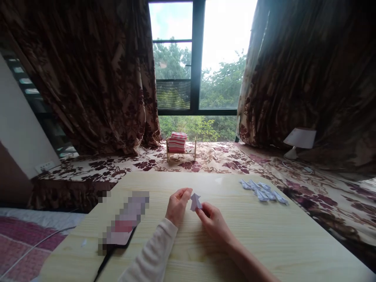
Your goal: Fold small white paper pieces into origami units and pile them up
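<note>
A small folded white paper piece [195, 202], shaped like an origami figure with pointed tips, is held above the middle of the table. My left hand [178, 206] pinches its upper left edge, its fingers curled. At the lower right edge, my right hand [212, 219] grips the same paper between thumb and fingers. Several similar folded paper pieces [262, 190] lie in a cluster at the table's right, apart from both hands.
The pale wooden table [188, 258] carries a pixelated device [125, 221] with a black cable at left. Beyond it, a small rack [181, 152] holds folded red-and-white cloths [177, 142] on the floral-covered sill. A white lamp [299, 139] stands at right; patterned curtains flank the window.
</note>
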### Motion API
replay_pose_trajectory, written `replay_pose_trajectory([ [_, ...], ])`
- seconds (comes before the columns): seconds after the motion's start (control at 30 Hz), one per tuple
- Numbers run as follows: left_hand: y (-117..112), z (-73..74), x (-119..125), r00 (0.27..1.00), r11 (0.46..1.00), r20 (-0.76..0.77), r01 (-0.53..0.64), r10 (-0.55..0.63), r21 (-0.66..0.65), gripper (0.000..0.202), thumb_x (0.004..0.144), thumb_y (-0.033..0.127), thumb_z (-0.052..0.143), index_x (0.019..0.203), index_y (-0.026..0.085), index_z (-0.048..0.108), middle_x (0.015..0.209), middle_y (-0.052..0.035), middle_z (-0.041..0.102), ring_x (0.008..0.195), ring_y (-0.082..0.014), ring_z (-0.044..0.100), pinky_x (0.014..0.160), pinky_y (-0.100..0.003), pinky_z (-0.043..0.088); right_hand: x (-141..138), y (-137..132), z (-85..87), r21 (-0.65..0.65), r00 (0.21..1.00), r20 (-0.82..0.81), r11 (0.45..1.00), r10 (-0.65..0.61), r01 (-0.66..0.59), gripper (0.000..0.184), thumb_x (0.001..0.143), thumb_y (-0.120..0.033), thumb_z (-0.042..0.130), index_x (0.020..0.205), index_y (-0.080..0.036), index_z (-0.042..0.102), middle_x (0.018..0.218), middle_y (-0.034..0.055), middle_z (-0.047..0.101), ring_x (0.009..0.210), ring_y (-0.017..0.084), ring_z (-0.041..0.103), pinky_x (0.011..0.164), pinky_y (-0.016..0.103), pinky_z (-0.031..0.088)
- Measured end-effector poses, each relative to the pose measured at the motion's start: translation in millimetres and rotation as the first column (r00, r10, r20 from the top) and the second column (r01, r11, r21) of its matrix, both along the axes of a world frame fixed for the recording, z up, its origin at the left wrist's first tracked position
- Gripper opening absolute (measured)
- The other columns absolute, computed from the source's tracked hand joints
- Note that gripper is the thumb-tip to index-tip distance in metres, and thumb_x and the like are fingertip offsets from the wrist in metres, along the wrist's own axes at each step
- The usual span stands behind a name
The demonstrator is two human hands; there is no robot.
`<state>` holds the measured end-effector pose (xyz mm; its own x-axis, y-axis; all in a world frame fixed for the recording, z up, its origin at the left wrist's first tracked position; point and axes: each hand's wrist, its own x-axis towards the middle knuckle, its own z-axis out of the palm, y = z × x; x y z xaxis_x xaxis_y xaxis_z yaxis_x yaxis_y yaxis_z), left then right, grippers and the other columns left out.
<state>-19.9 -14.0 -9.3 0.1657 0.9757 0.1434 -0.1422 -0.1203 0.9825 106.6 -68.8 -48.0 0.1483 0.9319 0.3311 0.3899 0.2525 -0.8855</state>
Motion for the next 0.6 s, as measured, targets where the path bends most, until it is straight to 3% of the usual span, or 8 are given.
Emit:
replay_pose_trajectory([
  [0.27, -5, -6.8, -3, 0.995, 0.998, 0.077, 0.058, -0.059, 0.013, 0.02, 0.056, 0.029, 0.074, 0.062, 0.011, 0.069, 0.061, -0.0051, 0.066, 0.059, -0.0147, 0.055, 0.061, -0.027, 0.043, -7, -4, 2.9, 0.045, 1.0, 0.028, 0.999, 0.006, -0.008, 0.029, 0.077, -0.042, 0.054, 0.064, -0.016, 0.06, 0.054, -0.0017, 0.051, 0.053, 0.012, 0.043, 0.05, 0.025, 0.033],
  [0.47, 5, -18.2, -8, 0.989, 0.997, 0.141, -0.023, 0.034, -0.076, 0.019, 0.056, 0.03, 0.074, 0.064, 0.013, 0.07, 0.058, -0.001, 0.063, 0.053, -0.0094, 0.05, 0.055, -0.022, 0.04, -2, -4, 5.5, 0.045, 0.999, -0.053, 0.999, -0.003, 0.005, 0.037, 0.078, -0.046, 0.054, 0.099, -0.017, 0.064, 0.085, 0.0076, 0.066, 0.078, 0.021, 0.06, 0.063, 0.03, 0.045],
  [0.6, 4, -19.4, -5, 0.983, 0.994, 0.177, -0.035, 0.053, -0.102, 0.023, 0.054, 0.033, 0.076, 0.062, 0.013, 0.068, 0.055, 0.0, 0.062, 0.051, -0.0084, 0.049, 0.053, -0.022, 0.039, -2, -3, 7.6, 0.059, 0.997, -0.083, 0.998, 0.003, 0.002, 0.038, 0.078, -0.052, 0.053, 0.083, -0.017, 0.067, 0.085, 0.0094, 0.067, 0.078, 0.022, 0.06, 0.063, 0.031, 0.045],
])
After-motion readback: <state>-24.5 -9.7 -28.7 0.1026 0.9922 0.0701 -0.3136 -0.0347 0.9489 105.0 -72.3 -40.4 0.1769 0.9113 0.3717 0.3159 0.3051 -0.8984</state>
